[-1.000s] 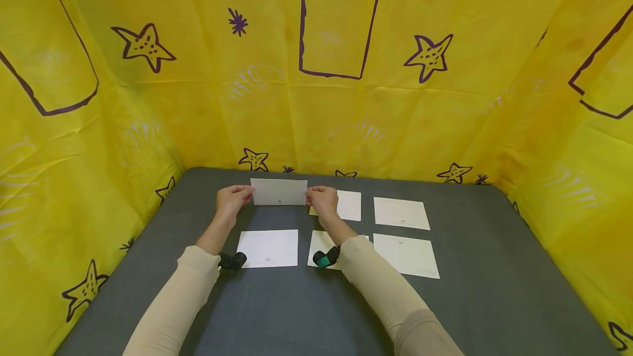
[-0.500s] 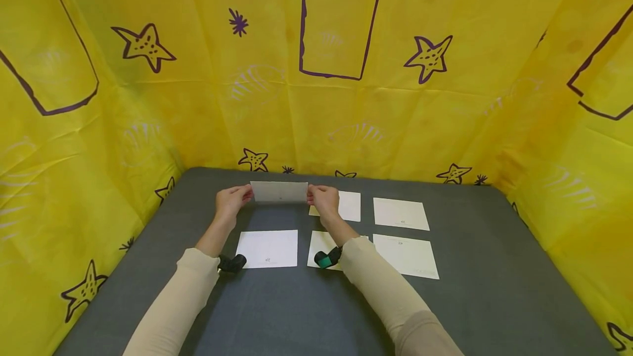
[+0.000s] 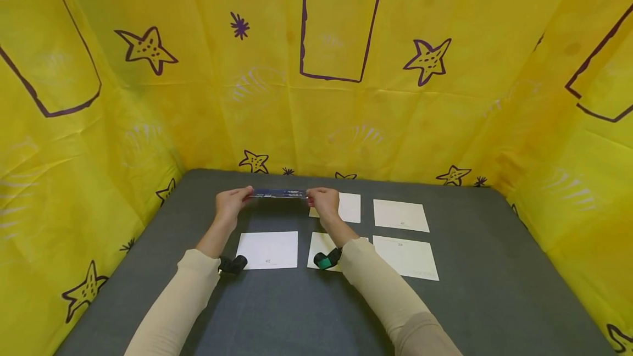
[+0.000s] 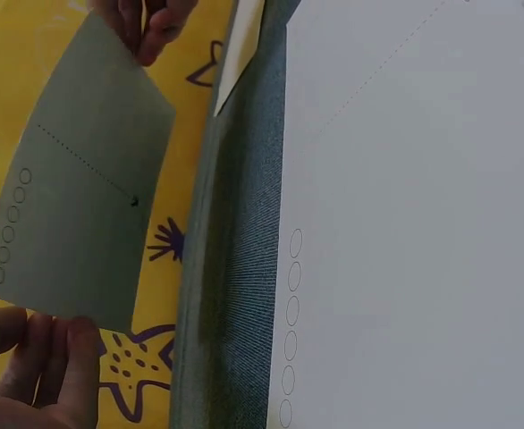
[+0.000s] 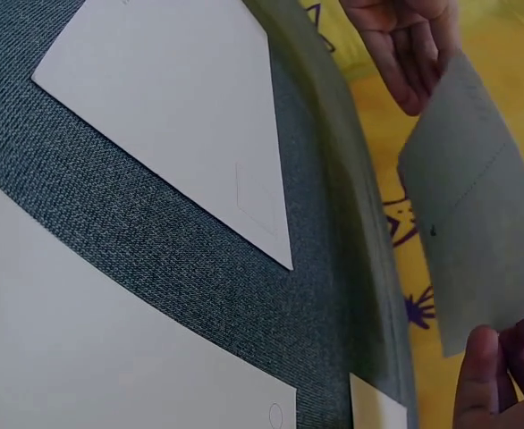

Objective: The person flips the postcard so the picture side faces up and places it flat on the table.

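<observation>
Both hands hold a postcard [image 3: 279,193] by its short ends above the far left part of the table. My left hand [image 3: 231,204] pinches its left end, thumb against fingers, and my right hand [image 3: 323,202] pinches the right end. From the head view the card appears almost edge-on, a thin strip of dark blue print with light lettering. Its pale back, with a dotted line and a column of small ovals, faces the left wrist camera, where the postcard [image 4: 83,197] bows slightly. The right wrist view also has this postcard [image 5: 481,214] between thumb and fingers.
Several white postcards lie face down in two rows on the grey table [image 3: 277,312]: one postcard [image 3: 269,250] front left, another postcard [image 3: 405,257] front right, and a postcard [image 3: 400,215] behind it. Two are partly covered by the right arm. Yellow patterned cloth [image 3: 336,125] stands behind.
The held postcard has tipped in my hands: its white back, facing the head camera before, has narrowed away and the dark blue side now shows. Both hands stay nearly in place.
</observation>
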`<state>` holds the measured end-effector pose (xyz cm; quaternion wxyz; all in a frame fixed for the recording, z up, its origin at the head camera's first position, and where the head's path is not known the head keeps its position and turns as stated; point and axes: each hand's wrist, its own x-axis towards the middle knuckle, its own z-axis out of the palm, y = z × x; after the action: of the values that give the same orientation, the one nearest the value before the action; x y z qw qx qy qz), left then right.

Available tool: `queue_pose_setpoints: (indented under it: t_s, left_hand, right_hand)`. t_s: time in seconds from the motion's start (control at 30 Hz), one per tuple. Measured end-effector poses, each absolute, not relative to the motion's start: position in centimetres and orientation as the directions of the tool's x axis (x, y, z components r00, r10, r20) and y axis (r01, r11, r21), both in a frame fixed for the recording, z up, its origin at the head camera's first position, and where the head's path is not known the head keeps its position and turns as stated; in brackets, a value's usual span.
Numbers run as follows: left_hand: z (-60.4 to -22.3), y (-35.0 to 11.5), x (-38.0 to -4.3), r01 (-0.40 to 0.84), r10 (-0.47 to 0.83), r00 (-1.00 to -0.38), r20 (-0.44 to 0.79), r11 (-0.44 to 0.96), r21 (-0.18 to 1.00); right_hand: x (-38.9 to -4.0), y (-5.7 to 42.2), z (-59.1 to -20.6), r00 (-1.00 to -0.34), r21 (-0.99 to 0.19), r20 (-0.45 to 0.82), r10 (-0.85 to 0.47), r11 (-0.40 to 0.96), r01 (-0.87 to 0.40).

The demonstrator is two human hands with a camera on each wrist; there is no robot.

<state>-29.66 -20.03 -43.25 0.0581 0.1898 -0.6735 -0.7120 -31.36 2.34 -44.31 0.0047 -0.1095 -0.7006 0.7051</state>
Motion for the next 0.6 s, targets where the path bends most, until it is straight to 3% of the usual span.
queue_pose_setpoints:
  t_s: [0.6]
  left_hand:
    - [-43.71, -19.69, -29.71, -0.212, -0.343, -0.916, -0.21, -0.033, 0.977]
  right_hand:
    - [-31.48, 2.46, -44.8, -0.966, -0.98, -0.198, 0.166, -0.05, 0.192]
